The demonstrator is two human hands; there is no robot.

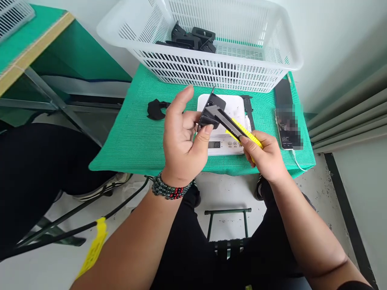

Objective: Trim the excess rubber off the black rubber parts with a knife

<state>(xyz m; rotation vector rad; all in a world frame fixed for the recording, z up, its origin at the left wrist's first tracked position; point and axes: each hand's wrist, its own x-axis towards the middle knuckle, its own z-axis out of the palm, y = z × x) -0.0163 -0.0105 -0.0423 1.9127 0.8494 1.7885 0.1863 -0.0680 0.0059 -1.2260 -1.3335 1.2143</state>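
- The left hand (184, 139) holds a black part (208, 119) up in the air, over the middle of the near half of the table (130, 141).
- The part is dark black all over and looks like hard plastic. It has a thin, flat side that stands up steep and ends in a sharp corner at the top. A chunky bit with a rounded corner sticks out to the right. Some of it hides behind the blade.
- The left fingers pinch the part: the thumb presses low on the near side, and bent fingers hold it from the left. The pointing finger sticks up, away from it.
- The right hand (266, 155) has its fingers wrapped around a yellow and black knife (242, 131), with the thumb on top. The gray blade slants up and left across the part. I cannot tell if the tip touches it.
- Under the part sits a white scale (232, 100), near the table's near edge. Its numbers are too small to read well.
- A big white basket (211, 58) stands along the far edge, with more black pieces (193, 38) inside, mostly to the left.
- A phone (284, 129) lies by the right edge, with a white cord plugged in.
- A floppy black thing (155, 109) lies left of the scale.
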